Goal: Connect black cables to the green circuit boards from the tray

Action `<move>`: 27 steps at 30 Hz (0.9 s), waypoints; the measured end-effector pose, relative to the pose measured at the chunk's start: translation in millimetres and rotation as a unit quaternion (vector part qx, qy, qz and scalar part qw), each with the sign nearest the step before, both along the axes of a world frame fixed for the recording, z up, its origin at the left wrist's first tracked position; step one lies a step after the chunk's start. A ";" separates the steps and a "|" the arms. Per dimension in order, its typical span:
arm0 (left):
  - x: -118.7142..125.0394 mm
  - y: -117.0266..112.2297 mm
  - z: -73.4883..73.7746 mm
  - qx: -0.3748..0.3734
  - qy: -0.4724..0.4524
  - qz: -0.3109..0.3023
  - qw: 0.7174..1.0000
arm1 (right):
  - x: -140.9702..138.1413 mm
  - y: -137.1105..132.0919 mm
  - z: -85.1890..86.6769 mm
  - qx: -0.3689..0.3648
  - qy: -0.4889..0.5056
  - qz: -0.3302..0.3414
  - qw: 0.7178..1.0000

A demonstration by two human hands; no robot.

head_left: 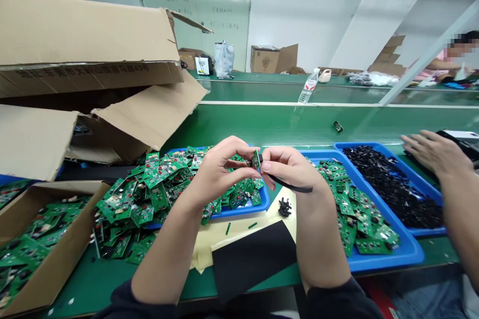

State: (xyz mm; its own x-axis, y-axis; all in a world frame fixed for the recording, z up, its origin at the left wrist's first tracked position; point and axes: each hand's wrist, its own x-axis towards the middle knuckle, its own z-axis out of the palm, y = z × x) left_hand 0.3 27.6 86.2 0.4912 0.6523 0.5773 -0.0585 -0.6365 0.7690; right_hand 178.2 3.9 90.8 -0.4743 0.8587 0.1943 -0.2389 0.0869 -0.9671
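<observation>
My left hand (217, 169) and my right hand (290, 167) meet above the table's middle. Together they pinch a small green circuit board (256, 159), held upright between the fingertips. A thin black strip (290, 187) sticks out to the right from under my right hand. Below the hands a blue tray (245, 209) is heaped with several green circuit boards (149, 189) that spill over its left side. A small cluster of black parts (284, 207) lies on cream sheets (224, 234) beside a black sheet (250, 259).
A second blue tray (389, 254) holds more boards, a third (422, 232) black parts. Another person's hand (434, 152) rests at the right. Cardboard boxes (86, 65) stand at left, one (48, 259) with boards. A water bottle (309, 87) stands on the green conveyor (284, 122).
</observation>
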 end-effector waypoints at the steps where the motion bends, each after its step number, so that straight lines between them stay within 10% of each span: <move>1: -0.1 -0.2 0.1 -0.010 -0.002 -0.002 1.000 | -0.6 -1.2 1.2 0.008 -0.012 -0.024 1.000; 12: 7.8 -3.5 9.5 -0.134 -0.046 -0.070 0.987 | -15.2 -13.9 1.9 0.112 -0.088 -0.294 0.945; 27: 12.3 -3.9 3.3 -0.314 -0.081 -0.084 0.942 | -17.9 -14.8 -1.2 0.175 -0.103 -0.412 0.888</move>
State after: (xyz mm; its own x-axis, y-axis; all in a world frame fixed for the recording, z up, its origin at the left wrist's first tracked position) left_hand 12.5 23.7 89.6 0.5570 0.8108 0.1798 -0.2677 -0.0296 0.9630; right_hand 160.3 -10.9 89.5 0.2297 0.8349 0.5001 0.2249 0.4544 -0.8619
